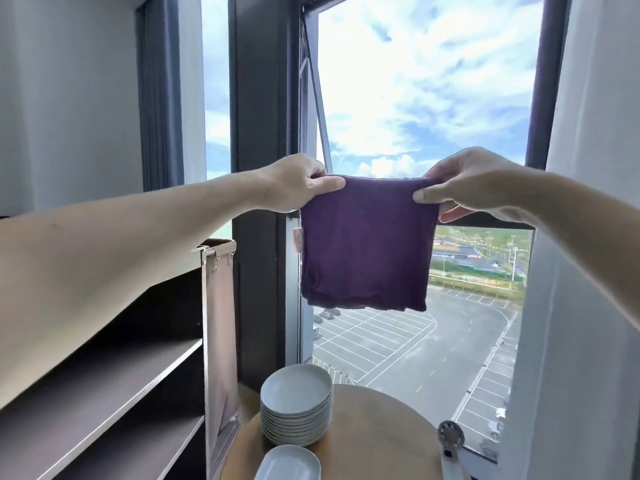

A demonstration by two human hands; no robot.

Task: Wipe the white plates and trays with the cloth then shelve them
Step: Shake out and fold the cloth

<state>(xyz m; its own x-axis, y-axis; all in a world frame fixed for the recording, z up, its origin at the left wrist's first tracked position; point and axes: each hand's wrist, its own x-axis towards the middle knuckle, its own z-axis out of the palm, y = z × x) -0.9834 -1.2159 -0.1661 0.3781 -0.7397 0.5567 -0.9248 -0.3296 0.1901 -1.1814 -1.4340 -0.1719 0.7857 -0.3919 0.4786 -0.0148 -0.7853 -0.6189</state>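
Arms stretched out from the camera, the left hand (298, 185) and right hand (474, 187) each pinch a top corner of the purple cloth (367, 244), which hangs folded and limp before the window. It looks soft and light, and should wipe best bunched in one palm. Below, on the round counter (381, 441), stands a stack of white plates (296, 407), with a white tray (287, 462) just in front. They look hard, smooth and probably breakable, so best lifted singly by the rim. The shelf (104, 386) stands left.
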